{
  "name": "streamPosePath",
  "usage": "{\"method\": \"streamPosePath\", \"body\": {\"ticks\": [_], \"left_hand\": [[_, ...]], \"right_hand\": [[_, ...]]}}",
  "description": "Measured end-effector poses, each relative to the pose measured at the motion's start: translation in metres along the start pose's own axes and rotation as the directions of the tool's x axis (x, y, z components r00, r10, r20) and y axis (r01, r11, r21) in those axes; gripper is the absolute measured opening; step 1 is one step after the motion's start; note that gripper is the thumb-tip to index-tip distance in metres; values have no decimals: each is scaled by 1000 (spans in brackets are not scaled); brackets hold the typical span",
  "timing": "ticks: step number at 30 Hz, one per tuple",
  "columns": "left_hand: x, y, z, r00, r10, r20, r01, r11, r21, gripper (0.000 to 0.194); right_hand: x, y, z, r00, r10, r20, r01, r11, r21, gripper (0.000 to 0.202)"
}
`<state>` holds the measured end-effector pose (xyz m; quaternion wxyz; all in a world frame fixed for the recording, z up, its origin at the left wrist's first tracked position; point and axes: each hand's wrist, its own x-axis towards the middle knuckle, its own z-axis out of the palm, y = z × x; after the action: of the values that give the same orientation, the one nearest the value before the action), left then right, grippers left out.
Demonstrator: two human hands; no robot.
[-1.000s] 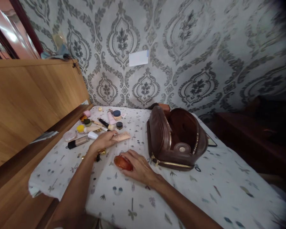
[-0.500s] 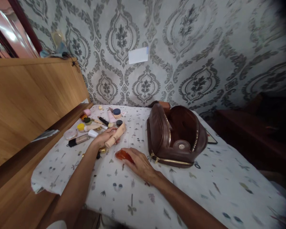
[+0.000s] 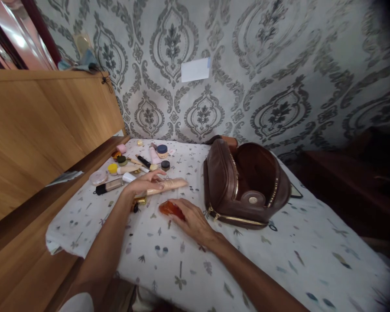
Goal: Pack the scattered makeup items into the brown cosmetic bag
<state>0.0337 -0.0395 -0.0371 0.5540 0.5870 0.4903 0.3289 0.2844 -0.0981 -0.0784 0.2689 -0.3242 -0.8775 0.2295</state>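
My left hand (image 3: pixel 144 184) is over the near side of the makeup pile, its fingers stretched and apart. Beside its thumb and fingers a beige squeeze tube (image 3: pixel 173 184) lies on its side on the cloth, slightly blurred. Closer to me, my right hand (image 3: pixel 190 219) grips a translucent amber-orange object (image 3: pixel 169 209) near the cloth; its exact kind is unclear. A small gold-capped item (image 3: pixel 139 200) lies just under my left wrist. To the right stands a brown leather toiletry bag (image 3: pixel 219 177), unzipped, its dark inside showing.
Makeup lies at the left: a blue-lidded jar (image 3: pixel 162 151), a black-lidded pot (image 3: pixel 165 165), a foundation bottle (image 3: pixel 112 185), a round compact (image 3: pixel 98 177) and brushes. A wooden panel (image 3: pixel 52 108) borders the patterned cloth (image 3: pixel 169 251). A dark flat item (image 3: pixel 296 191) lies behind the bag.
The beige tube has gone from tilted up in my left hand to lying flat, pointing right, and my left fingers have opened. My right hand still holds the amber object. The view has shifted slightly.
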Motion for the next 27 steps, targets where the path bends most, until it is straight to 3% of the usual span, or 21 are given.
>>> {"method": "streamPosePath", "body": {"ticks": [4,10,14,20,24,27], "left_hand": [[-3,4,-6,995,23,93,-46,967,250,62],[-14,12,2,998,17,57,-47,814,579,58],[-19,16,12,994,108,-3,-68,649,758,44],[-31,18,-4,967,205,-149,4,575,818,42],[-56,14,-20,959,173,-224,90,566,820,29],[-81,9,-24,970,121,-210,105,573,813,22]], "right_hand": [[0,-1,1,1000,-1,-8,1,1000,-15,39],[0,-1,2,1000,-4,27,7,997,-79,47],[0,2,5,1000,-5,1,5,996,-91,43],[0,6,7,999,-36,-11,35,997,-69,39],[1,5,6,999,-31,-9,30,998,-60,38],[1,3,5,1000,-9,1,9,999,-49,38]]}}
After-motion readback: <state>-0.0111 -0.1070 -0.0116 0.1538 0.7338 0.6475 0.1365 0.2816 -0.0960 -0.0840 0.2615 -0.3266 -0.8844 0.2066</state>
